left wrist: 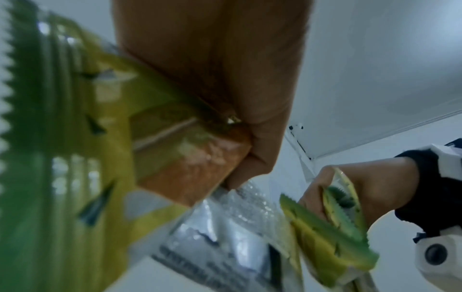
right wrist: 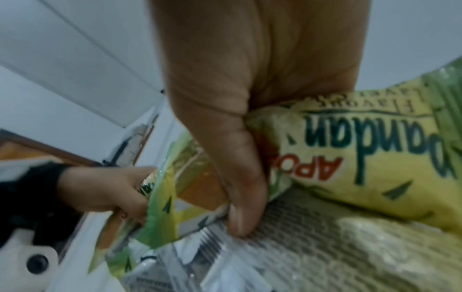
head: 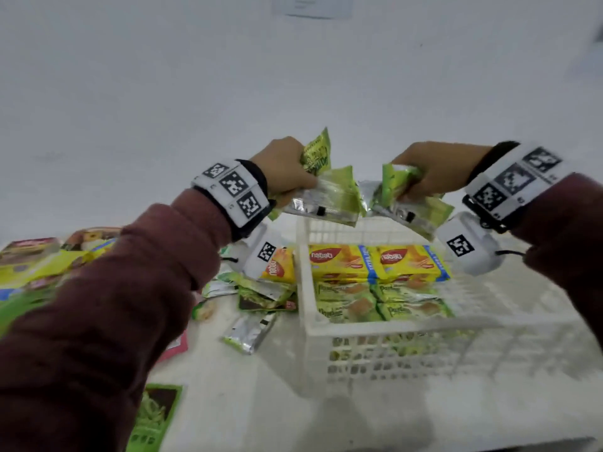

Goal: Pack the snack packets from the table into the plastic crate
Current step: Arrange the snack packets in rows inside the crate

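Observation:
A white plastic crate [head: 385,324] stands on the table right of centre. Inside lie yellow nabati packets [head: 339,261] behind green pandan packets [head: 352,305]. My left hand [head: 287,171] grips a bunch of green and silver pandan packets [head: 323,194] above the crate's far left corner. My right hand [head: 430,171] grips another bunch of green pandan packets [head: 408,203] above the crate's far side. In the left wrist view my left hand [left wrist: 225,89] pinches a green packet [left wrist: 105,138]. In the right wrist view my right hand's thumb [right wrist: 237,177] presses a pandan packet [right wrist: 362,154].
Loose green and silver packets [head: 254,295] and a yellow nabati packet [head: 280,267] lie left of the crate. More packets [head: 42,262] are spread at the far left, and a green one [head: 153,419] lies near the front edge. A white wall stands behind.

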Tool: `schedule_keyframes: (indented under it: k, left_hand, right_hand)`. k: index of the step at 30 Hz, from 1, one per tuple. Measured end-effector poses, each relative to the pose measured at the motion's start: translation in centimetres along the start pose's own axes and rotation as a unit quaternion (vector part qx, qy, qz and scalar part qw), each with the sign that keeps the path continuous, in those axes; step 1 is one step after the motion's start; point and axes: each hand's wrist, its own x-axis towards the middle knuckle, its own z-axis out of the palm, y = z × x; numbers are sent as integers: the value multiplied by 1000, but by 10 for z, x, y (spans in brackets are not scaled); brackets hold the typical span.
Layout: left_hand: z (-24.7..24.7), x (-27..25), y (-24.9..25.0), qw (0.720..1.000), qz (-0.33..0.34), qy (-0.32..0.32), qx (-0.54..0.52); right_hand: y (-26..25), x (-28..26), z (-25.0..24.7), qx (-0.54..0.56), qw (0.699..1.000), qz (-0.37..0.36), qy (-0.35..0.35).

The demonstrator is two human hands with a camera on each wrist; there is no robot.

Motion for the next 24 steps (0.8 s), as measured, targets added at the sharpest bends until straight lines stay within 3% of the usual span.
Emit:
schedule_keyframes:
  k: [4, 10, 19, 24]
  left_hand:
    - [53, 41, 36, 998, -20, -49, 47]
    - [120, 83, 56, 985, -71, -107, 112]
    - [177, 91, 32, 949, -143, -178, 218]
    - [188, 87, 17, 948, -111, -155, 255]
  right_hand:
    - [64, 15, 24, -43, 998, 40, -31]
    - [124, 41, 66, -84, 994, 15, -72]
    - [140, 67, 129, -174, 974, -70, -130]
    - [153, 66, 147, -213, 966, -121, -80]
